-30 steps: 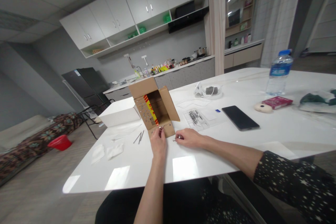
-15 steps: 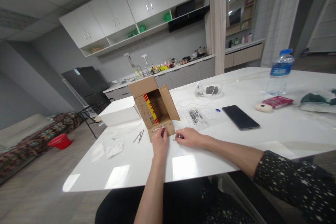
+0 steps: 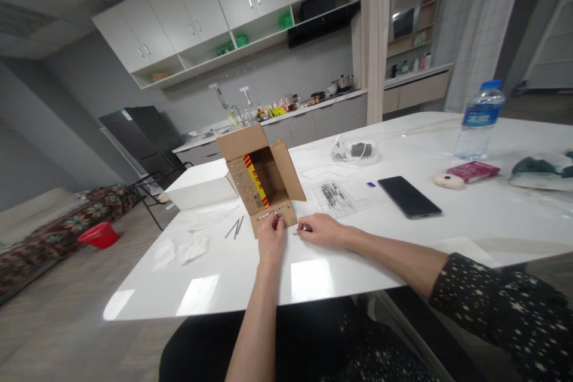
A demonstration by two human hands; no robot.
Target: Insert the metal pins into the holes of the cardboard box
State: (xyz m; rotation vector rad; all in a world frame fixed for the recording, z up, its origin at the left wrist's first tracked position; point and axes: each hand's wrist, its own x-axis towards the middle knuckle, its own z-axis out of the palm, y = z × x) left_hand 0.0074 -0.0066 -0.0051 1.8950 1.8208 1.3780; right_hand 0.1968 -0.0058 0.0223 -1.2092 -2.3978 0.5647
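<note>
Cardboard box (image 3: 244, 186) on white bench (image 3: 147, 289)

Left hand (image 3: 270, 234): thumb and fingertips pinched at the box's front flap (image 3: 289, 218), apparently on a small bright piece (image 3: 276, 214), too tiny to identify; slightly further right than one second earlier, more of a dotted row (image 3: 266, 215) showing. Right hand (image 3: 323, 230): curled, gripping a thin metal piece (image 3: 295, 233) beside the flap, as before.
</note>
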